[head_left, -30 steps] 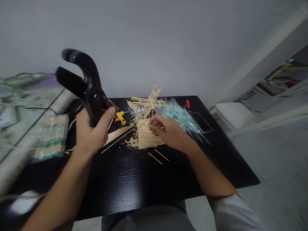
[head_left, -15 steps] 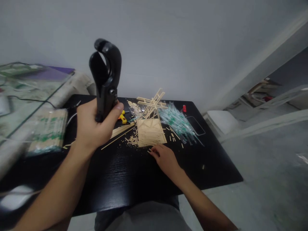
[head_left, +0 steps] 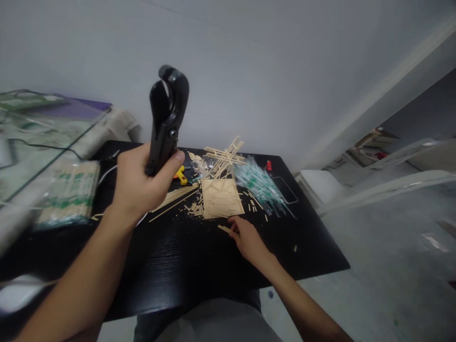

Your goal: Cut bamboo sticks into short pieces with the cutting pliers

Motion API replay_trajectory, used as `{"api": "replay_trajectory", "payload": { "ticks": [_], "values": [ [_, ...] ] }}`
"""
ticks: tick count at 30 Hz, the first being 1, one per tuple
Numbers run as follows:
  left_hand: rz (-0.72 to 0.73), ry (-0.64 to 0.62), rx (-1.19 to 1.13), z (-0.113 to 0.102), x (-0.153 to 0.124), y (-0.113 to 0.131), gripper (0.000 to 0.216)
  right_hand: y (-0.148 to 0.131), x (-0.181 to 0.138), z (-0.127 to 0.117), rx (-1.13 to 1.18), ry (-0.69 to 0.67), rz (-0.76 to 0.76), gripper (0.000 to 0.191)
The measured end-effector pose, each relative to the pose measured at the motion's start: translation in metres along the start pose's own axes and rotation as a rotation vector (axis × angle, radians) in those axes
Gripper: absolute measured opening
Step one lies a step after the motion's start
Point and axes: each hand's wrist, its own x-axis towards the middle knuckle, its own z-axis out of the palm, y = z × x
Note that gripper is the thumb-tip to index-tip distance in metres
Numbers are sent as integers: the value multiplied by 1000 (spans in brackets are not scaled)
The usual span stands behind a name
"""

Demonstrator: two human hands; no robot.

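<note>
My left hand (head_left: 140, 183) is raised above the black table (head_left: 185, 266), its fingers wrapped round a black cutter (head_left: 166, 118) with curved jaws pointing up. My right hand (head_left: 247, 237) rests low on the table in front of a flat panel of wooden sticks (head_left: 221, 197), fingertips pinched on a short stick (head_left: 225, 229). Behind the panel stands a crossed frame of sticks (head_left: 224, 156). Loose long sticks (head_left: 174, 197) lie to the panel's left.
A heap of clear green-printed wrappers (head_left: 260, 183) lies right of the panel, with a phone (head_left: 285, 189) and a small red thing (head_left: 268, 165) beyond. A yellow glue gun (head_left: 181, 174) sits behind my left hand. A packet of sticks (head_left: 67, 194) lies at the left.
My right hand left the stick panel and came down to the table in front of it, taking a short stick. My left hand turned the cutter upright and moved it right.
</note>
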Motion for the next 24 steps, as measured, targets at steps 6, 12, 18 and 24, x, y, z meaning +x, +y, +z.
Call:
{"api": "replay_trajectory", "payload": {
  "ticks": [6, 12, 18, 24],
  "values": [
    [15, -21, 21, -1, 0, 1, 24, -6, 6, -7, -133, -83, 2, 9],
    [63, -17, 46, 0, 1, 0, 25, -15, 2, -6, -296, -141, -62, 17],
    [101, -16, 50, 0, 1, -1, 23, -12, 21, -15, -369, -162, -181, 20],
    [112, -18, 65, -1, 1, -3, 21, -12, 72, -45, -404, -48, -223, 19]
  ]
}}
